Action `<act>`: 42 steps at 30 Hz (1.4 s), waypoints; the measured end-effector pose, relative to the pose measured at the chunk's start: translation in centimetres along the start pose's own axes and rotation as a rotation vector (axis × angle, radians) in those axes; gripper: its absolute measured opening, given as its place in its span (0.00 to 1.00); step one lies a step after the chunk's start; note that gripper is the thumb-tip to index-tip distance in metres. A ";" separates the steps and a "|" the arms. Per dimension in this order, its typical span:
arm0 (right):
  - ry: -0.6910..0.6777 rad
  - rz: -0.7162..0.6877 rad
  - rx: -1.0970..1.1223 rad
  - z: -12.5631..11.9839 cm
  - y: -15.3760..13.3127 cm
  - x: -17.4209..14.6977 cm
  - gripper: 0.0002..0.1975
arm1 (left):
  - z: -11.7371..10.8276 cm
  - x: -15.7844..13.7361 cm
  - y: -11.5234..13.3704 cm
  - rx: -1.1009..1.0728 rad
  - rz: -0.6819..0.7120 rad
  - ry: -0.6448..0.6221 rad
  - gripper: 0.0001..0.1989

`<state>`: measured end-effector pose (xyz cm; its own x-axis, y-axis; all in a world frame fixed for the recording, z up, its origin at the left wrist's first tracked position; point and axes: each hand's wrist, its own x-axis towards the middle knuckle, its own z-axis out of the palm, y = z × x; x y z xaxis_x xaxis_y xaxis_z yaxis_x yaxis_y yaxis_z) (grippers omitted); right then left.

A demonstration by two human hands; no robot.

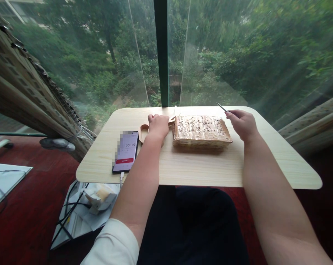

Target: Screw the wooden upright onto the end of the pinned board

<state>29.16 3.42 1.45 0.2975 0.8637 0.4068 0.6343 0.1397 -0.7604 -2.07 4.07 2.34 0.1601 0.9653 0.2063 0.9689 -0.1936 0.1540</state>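
On the table lies a block-shaped pack (202, 129) in shiny clear wrap, its pale tan top dotted with dark specks. At its left, my left hand (158, 127) is closed over a brown looped strip (143, 129). The strip shows on both sides of the fist; what lies under the fingers is hidden. A thin white piece (175, 110) sticks up at the pack's back left corner. To the right of the pack, my right hand (245, 124) pinches a thin, dark, pen-like stick (221, 106), its tip pointing up and left. This hand is apart from the pack.
A phone (125, 152) showing 00:03 lies on the left of the pale wooden table (199, 173), a white cable (122, 177) plugged into it. Window glass stands behind the table, with curtains at both sides. Papers and black straps (69, 217) lie lower left.
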 end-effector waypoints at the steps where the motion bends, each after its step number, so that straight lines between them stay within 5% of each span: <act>1: 0.000 0.003 0.000 0.0 0.0 0.0 0.15 | 0.0 0.0 0.0 -0.009 0.003 -0.006 0.18; 15: 0.006 0.017 -0.032 0.5 0.4 0.1 0.13 | 0.8 1.1 0.8 -0.044 -0.024 -0.036 0.17; 23: 0.002 0.002 -0.049 0.5 0.2 0.0 0.14 | 0.7 1.0 1.1 -0.080 -0.043 0.133 0.11; 31: -0.006 -0.022 -0.055 0.4 -0.2 -0.2 0.14 | -1.7 -1.0 2.3 -0.140 -0.082 0.346 0.21; 37: 0.078 -0.056 0.035 1.0 0.1 0.3 0.18 | -4.1 -3.5 3.2 -0.158 0.096 0.345 0.18; 42: 0.004 -0.075 0.129 1.6 -0.9 0.0 0.20 | -3.4 -3.0 2.7 -0.201 0.178 0.304 0.13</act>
<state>27.44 4.05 1.27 0.2561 0.8465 0.4666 0.5577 0.2649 -0.7867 -0.57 0.00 5.41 0.2294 0.8237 0.5186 0.8701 -0.4123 0.2700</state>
